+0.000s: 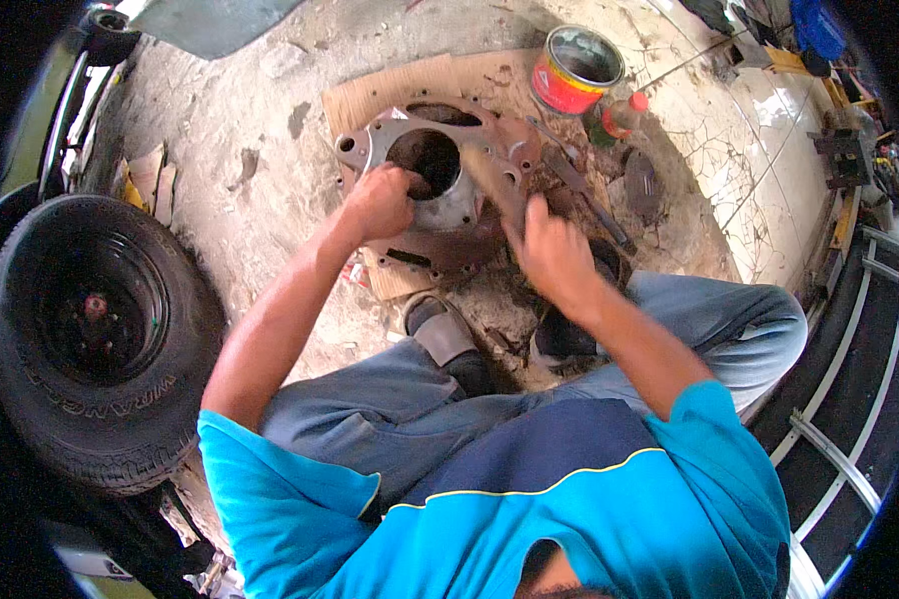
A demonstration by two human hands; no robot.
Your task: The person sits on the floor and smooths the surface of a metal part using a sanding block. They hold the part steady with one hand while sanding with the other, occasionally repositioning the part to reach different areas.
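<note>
A metal machine housing point(449, 217) with a large round bore and bolt holes sits on cardboard before me. It looks like a gearbox or similar casting. My left hand point(382, 201) grips the near-left rim of the bore, its fingertips reaching inside. In my right hand point(558, 251) is a long, tan hand tool point(494, 180), blurred, so its exact kind cannot be told. The tool's far end lies over the right side of the housing's upper face. I cannot tell whether it touches the metal.
Cardboard point(386, 86) lies under the housing. Right of it are an open red tin point(569, 90), a plastic bottle with a red cap point(625, 116), a dark metal bar point(607, 224) and a flat oval piece point(641, 186). A wheel with tyre point(187, 314) lies at left.
</note>
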